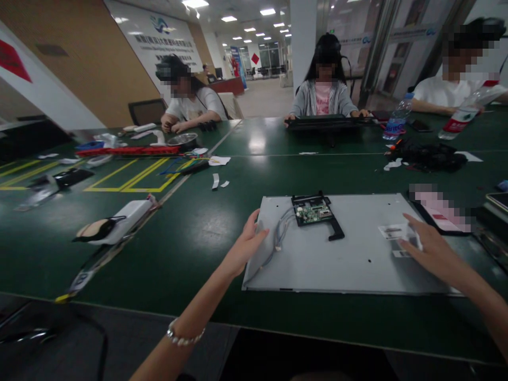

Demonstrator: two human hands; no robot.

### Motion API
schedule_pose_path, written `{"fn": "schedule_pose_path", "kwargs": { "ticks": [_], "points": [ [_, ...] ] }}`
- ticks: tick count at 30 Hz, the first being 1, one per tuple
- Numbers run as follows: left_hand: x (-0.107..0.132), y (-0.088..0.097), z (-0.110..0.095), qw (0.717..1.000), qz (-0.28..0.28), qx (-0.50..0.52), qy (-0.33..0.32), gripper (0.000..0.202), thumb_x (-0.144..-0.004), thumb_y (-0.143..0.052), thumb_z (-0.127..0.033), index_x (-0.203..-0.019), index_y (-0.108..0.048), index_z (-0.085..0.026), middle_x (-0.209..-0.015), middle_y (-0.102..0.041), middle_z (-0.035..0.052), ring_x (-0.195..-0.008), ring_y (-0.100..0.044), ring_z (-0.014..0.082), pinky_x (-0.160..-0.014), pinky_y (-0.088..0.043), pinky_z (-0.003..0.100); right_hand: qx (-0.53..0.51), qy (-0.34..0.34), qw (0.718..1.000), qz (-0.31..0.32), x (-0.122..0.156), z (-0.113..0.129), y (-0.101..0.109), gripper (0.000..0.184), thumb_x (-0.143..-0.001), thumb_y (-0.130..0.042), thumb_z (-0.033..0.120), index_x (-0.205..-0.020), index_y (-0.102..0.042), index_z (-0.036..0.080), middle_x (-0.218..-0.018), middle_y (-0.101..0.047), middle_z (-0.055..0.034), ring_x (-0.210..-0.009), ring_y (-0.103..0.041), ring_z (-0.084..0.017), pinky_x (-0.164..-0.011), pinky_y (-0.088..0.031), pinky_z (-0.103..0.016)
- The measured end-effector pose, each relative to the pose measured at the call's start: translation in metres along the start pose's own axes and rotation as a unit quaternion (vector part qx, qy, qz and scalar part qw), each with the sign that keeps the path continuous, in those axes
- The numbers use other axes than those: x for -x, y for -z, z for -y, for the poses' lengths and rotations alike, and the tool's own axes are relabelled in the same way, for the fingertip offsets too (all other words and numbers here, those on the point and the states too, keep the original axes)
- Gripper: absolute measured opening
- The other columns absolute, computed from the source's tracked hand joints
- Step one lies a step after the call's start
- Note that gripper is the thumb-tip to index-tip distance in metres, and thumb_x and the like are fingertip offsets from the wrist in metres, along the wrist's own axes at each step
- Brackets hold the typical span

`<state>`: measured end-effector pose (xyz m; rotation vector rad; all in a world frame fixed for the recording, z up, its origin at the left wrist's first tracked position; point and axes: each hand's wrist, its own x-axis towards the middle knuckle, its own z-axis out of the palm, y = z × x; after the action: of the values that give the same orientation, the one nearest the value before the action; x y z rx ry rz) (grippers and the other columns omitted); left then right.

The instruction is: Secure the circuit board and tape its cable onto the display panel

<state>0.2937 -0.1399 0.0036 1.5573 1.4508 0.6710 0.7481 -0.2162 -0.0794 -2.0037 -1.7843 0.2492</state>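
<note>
A large grey metal panel (341, 259), the back of a display, lies flat on the green table (190, 238) in front of me. A small green circuit board (313, 212) in a black bracket sits near its top middle, with grey wires (280, 233) running left. My left hand (246, 244) grips the panel's left edge, thumb on top, fingers curled round it. My right hand (426, 247) rests flat on the panel's right side, fingers stretched out beside a white label (392, 232).
Three other people sit at the far side. Water bottles (397, 117), a black cable heap (431, 157), paper scraps (216, 181), a white device (127, 219) and tools on yellow floor-style markings (130, 177) lie around. A black tray (325, 123) stands at the far middle.
</note>
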Motion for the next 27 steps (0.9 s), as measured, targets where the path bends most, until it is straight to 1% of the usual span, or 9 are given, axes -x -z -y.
{"fn": "schedule_pose_path", "kwargs": {
  "ticks": [4,6,10,13,17,20,22,24,27],
  "points": [
    [0.001,-0.022,0.006,0.992,-0.002,-0.099,-0.084,0.079,-0.088,-0.048,-0.046,-0.154,-0.009,-0.024,-0.161,-0.006,0.0106,-0.148,-0.003,0.0323,-0.118,-0.009,0.052,0.095,0.084,0.992,-0.009,0.001,-0.006,-0.008,0.058,-0.09,-0.036,0.048,-0.138,-0.049,0.018,-0.143,-0.048,-0.0152,-0.137,-0.035,-0.038,-0.112,-0.023,-0.062],
    [0.001,-0.03,0.008,0.983,0.011,-0.15,-0.109,0.081,-0.088,-0.049,-0.049,-0.154,-0.008,-0.025,-0.162,-0.002,0.0106,-0.147,0.005,0.034,-0.117,-0.006,0.055,0.112,0.098,0.989,-0.005,0.002,-0.01,-0.009,0.057,-0.091,-0.035,0.048,-0.138,-0.05,0.019,-0.144,-0.047,-0.0147,-0.138,-0.034,-0.04,-0.111,-0.023,-0.063],
    [-0.001,-0.037,0.011,0.966,0.034,-0.231,-0.106,0.081,-0.087,-0.048,-0.048,-0.155,-0.014,-0.02,-0.161,-0.009,0.0153,-0.146,0.006,0.0383,-0.116,-0.007,0.058,0.123,0.031,0.992,-0.011,0.007,-0.009,-0.009,0.06,-0.09,-0.035,0.055,-0.142,-0.046,0.027,-0.15,-0.041,-0.011,-0.137,-0.03,-0.046,-0.101,-0.033,-0.07],
    [-0.004,-0.035,0.011,0.956,0.04,-0.269,-0.114,0.08,-0.086,-0.049,-0.047,-0.154,-0.017,-0.019,-0.16,-0.012,0.0181,-0.145,0.002,0.0409,-0.113,-0.008,0.061,0.129,0.006,0.992,-0.012,0.009,-0.002,-0.008,0.061,-0.091,-0.034,0.057,-0.143,-0.045,0.027,-0.151,-0.04,-0.0113,-0.138,-0.029,-0.048,-0.1,-0.03,-0.073],
    [-0.014,-0.037,0.001,0.952,0.038,-0.274,-0.131,0.08,-0.087,-0.049,-0.052,-0.154,-0.016,-0.025,-0.16,-0.011,0.0177,-0.145,-0.004,0.043,-0.11,-0.007,0.066,0.103,0.042,0.994,0.003,0.001,0.016,-0.004,0.064,-0.091,-0.038,0.058,-0.146,-0.042,0.027,-0.155,-0.035,-0.0105,-0.142,-0.021,-0.045,-0.106,-0.025,-0.07],
    [-0.029,-0.049,-0.014,0.951,0.042,-0.271,-0.146,0.081,-0.086,-0.05,-0.056,-0.154,-0.017,-0.028,-0.16,-0.009,0.016,-0.145,-0.001,0.0435,-0.11,-0.004,0.066,0.065,0.119,0.989,0.057,-0.008,0.04,-0.002,0.063,-0.09,-0.042,0.06,-0.146,-0.041,0.032,-0.158,-0.03,-0.0048,-0.145,-0.017,-0.04,-0.111,-0.023,-0.064],
    [-0.041,-0.059,-0.024,0.949,0.058,-0.278,-0.139,0.086,-0.085,-0.05,-0.062,-0.155,-0.015,-0.025,-0.16,-0.006,0.0181,-0.144,0.001,0.0451,-0.109,-0.005,0.067,0.068,0.164,0.979,0.1,-0.013,0.058,-0.004,0.061,-0.092,-0.039,0.06,-0.147,-0.039,0.034,-0.159,-0.027,-0.0031,-0.145,-0.016,-0.037,-0.112,-0.021,-0.062],
    [-0.053,-0.068,-0.028,0.945,0.072,-0.291,-0.131,0.092,-0.083,-0.049,-0.067,-0.155,-0.014,-0.021,-0.159,-0.007,0.0222,-0.143,-0.001,0.0481,-0.107,-0.006,0.069,0.075,0.171,0.976,0.112,-0.016,0.072,-0.008,0.06,-0.094,-0.034,0.058,-0.149,-0.037,0.033,-0.159,-0.026,-0.0043,-0.145,-0.018,-0.036,-0.112,-0.02,-0.063],
    [-0.068,-0.074,-0.023,0.937,0.075,-0.309,-0.142,0.099,-0.08,-0.05,-0.071,-0.155,-0.014,-0.018,-0.158,-0.01,0.0246,-0.142,-0.002,0.0508,-0.105,-0.005,0.071,0.09,0.165,0.976,0.108,-0.019,0.084,-0.015,0.06,-0.095,-0.032,0.058,-0.149,-0.035,0.033,-0.159,-0.026,-0.0051,-0.145,-0.019,-0.036,-0.111,-0.019,-0.063]
  ]
}}
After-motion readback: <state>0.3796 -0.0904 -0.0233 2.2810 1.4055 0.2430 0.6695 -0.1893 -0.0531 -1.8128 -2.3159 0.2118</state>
